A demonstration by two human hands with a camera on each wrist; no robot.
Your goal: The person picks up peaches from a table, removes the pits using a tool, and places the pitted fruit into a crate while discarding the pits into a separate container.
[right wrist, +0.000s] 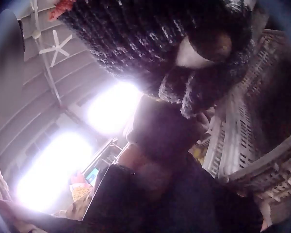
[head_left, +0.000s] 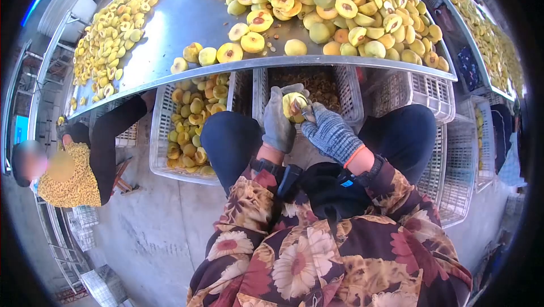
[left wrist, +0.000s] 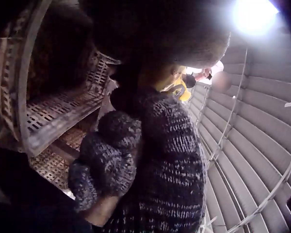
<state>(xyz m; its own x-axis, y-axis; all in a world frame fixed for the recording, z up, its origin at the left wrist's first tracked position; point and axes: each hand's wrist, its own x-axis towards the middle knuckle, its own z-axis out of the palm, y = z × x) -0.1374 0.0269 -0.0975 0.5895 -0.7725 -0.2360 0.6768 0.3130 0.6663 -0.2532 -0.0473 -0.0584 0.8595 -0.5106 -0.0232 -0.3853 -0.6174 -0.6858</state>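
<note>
In the head view, a grey-gloved left hand holds a yellow fruit above the crate between the knees. A right hand in a striped knit glove grips a small metal tool, its end against the fruit's right side. The right wrist view has the striped right hand curled round a handle, with the left hand dark below. In the left wrist view, the left hand is a dark shape above the striped right hand; the fruit is mostly hidden.
Many cut yellow fruits lie on a metal table. Beneath its edge stand a crate of fruit and a crate of brown bits. Empty-looking crates stand right; another person sits left.
</note>
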